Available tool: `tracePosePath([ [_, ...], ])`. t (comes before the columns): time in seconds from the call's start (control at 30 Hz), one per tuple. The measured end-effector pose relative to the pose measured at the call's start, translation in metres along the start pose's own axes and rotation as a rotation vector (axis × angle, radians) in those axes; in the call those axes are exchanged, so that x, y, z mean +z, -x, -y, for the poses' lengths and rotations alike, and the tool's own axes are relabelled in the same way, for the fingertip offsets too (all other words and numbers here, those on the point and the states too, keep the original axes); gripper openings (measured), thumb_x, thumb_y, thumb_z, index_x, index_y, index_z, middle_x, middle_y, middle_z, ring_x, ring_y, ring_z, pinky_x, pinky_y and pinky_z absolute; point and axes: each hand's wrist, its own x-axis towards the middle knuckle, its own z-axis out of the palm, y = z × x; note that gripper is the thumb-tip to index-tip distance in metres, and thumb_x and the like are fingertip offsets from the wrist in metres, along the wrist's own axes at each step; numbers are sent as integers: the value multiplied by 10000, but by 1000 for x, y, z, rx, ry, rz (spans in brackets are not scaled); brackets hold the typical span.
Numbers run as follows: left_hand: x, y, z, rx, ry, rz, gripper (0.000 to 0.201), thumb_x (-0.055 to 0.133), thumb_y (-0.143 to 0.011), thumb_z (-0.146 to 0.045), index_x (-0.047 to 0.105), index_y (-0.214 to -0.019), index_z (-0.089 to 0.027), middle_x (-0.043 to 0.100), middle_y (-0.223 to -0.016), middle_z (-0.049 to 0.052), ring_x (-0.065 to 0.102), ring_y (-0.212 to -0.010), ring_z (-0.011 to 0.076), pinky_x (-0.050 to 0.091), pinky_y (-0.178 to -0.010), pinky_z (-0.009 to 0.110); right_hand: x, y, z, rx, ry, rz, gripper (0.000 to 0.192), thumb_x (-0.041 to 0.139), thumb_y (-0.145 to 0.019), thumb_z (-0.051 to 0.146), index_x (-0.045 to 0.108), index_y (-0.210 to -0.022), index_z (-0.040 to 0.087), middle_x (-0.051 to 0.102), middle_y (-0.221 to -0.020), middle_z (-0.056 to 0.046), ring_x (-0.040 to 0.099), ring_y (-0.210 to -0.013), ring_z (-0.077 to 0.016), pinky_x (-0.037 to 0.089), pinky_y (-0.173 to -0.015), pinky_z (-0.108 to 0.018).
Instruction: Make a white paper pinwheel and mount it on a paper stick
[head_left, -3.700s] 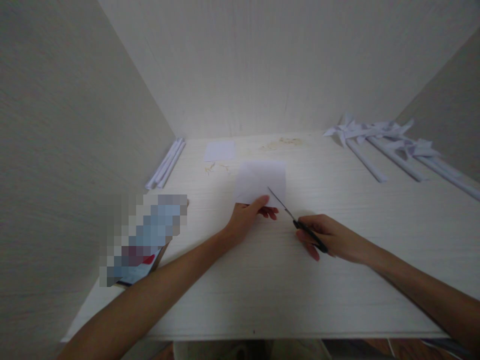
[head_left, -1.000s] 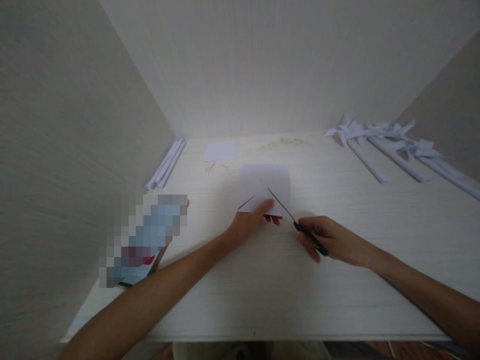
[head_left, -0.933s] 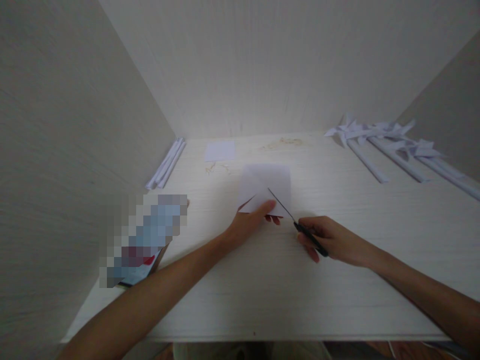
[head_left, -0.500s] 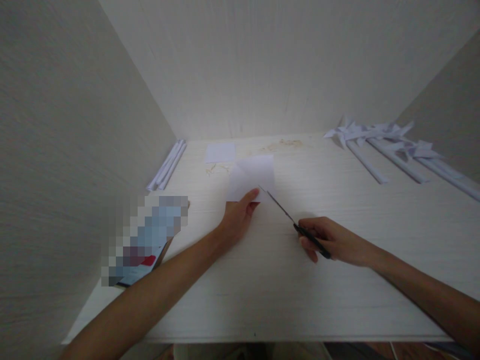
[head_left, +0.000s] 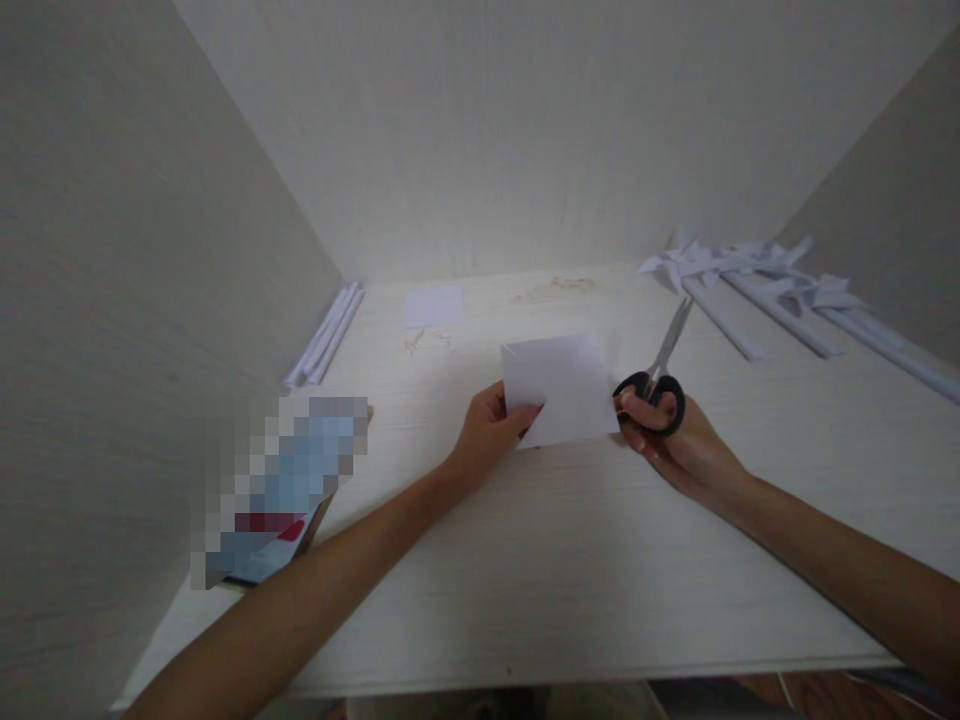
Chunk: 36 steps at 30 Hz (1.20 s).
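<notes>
My left hand (head_left: 497, 432) pinches a square of white paper (head_left: 562, 385) by its lower left edge, thumb on top. A short slit shows at the paper's upper left corner. In my right hand (head_left: 667, 435) is a pair of scissors (head_left: 664, 365) with black handles, its blades together and pointing up and away. The fingertips of that hand are at the paper's lower right corner; whether they grip it I cannot tell. Both hands are over the middle of the white table (head_left: 450, 600).
Rolled paper sticks (head_left: 324, 335) lie along the left wall, with a blurred-out phone (head_left: 277, 560) nearer me. A second paper square (head_left: 434, 306) is at the back. Paper pinwheels on sticks (head_left: 780, 310) lie at the back right. Walls rise on three sides.
The paper has moved right and toward me and been turned. My right hand has swung the scissors from pointing at the paper to pointing up and away, and now meets the paper's right corner.
</notes>
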Motion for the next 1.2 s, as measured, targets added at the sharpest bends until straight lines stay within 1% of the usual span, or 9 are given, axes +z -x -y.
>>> tracePosePath([
  [0.13, 0, 0, -3, -13, -51, 0, 189, 650, -602, -219, 604, -765, -135, 606, -638, -16, 544, -583, 97, 434, -572, 223, 3, 1, 3, 28, 26, -25, 347, 757, -505, 334, 466, -613, 179, 365, -456, 84, 308, -358, -26, 203, -311, -184],
  [0.27, -2, -4, -5, -37, 160, 11, 225, 644, -625, -320, 579, -765, -156, 593, -678, -9, 551, -600, 105, 457, -577, 231, 5, 2, 3, 13, 24, -41, 320, 748, -507, 310, 476, -618, 182, 360, -446, 88, 299, -356, -25, 216, -315, -187],
  [0.37, -3, -4, -6, -67, 277, 116, 309, 623, -640, -426, 564, -798, -167, 592, -706, 11, 573, -614, 121, 465, -560, 237, 5, 0, 2, -23, 11, -77, 306, 733, -522, 312, 471, -624, 190, 357, -453, 88, 289, -346, -25, 201, -304, -190],
  [0.47, -2, 1, -7, -63, 162, 257, 370, 673, -597, -409, 578, -839, -147, 623, -719, 42, 598, -631, 146, 457, -597, 255, 6, 1, -2, -41, 7, -103, 308, 732, -531, 308, 463, -627, 191, 362, -459, 88, 301, -347, -29, 199, -301, -186],
  [0.57, 1, 7, -9, -33, -102, 313, 215, 670, -623, -321, 621, -716, -134, 637, -651, 42, 586, -628, 143, 450, -641, 259, 7, 3, -7, -60, 46, -84, 305, 732, -547, 317, 472, -636, 185, 388, -470, 82, 321, -365, -35, 224, -321, -190],
  [0.7, 6, 15, -13, -47, -311, 201, 168, 585, -697, -306, 630, -598, -178, 649, -625, 19, 580, -632, 147, 459, -659, 266, 8, 6, -11, -95, 164, -38, 310, 728, -554, 336, 473, -640, 182, 415, -504, 68, 344, -414, -47, 246, -359, -196],
  [0.83, 9, 16, -14, -24, -359, 153, 218, 560, -705, -313, 609, -547, -172, 628, -563, 22, 562, -574, 141, 460, -603, 249, 9, 7, -7, -101, 269, 28, 326, 705, -570, 388, 454, -610, 183, 412, -492, 66, 347, -413, -52, 253, -370, -202],
  [1.07, 4, 9, -12, 110, -299, -107, 326, 470, -776, -362, 584, -548, -160, 619, -551, 30, 538, -536, 116, 436, -599, 238, -1, 9, 4, 32, 339, 404, 372, 520, -727, 536, 442, -728, 172, 460, -555, 30, 335, -405, -50, 212, -344, -195],
  [1.2, 0, 7, -9, 171, -256, -128, 329, 445, -793, -367, 584, -579, -159, 605, -534, 15, 524, -523, 105, 426, -584, 234, -6, 10, 8, 21, 429, 533, 370, 471, -770, 534, 451, -753, 164, 429, -604, 30, 344, -474, -54, 239, -394, -193],
])
